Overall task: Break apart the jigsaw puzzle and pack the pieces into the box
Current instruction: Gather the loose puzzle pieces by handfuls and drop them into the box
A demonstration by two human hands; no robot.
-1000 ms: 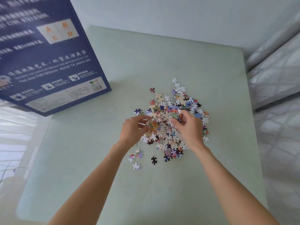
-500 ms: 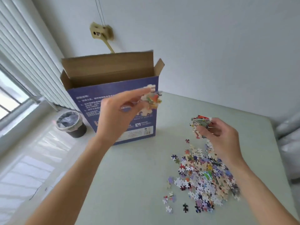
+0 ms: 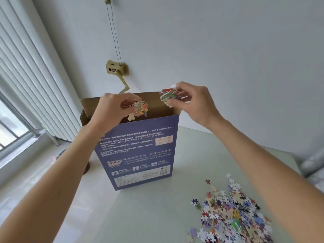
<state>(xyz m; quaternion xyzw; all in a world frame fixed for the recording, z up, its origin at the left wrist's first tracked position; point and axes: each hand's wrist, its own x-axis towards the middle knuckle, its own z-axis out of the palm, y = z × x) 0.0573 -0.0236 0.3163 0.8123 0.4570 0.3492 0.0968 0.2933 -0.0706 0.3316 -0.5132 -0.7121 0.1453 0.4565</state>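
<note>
Puzzle pieces, pinched in clumps by left hand (image 3: 114, 106) and right hand (image 3: 193, 100), hover above the upright box (image 3: 138, 151); right clump (image 3: 168, 97), seemingly beyond the box's corner, may spill outside.

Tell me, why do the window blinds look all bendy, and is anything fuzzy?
Head view: the wide lens curves the blinds at the edge; the box print is slightly soft; daylight from the window whitens the sill.

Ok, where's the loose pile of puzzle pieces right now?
The colourful pile of loose puzzle pieces lies on the pale green table, lower right in the head view, right of the upright blue box.
</note>
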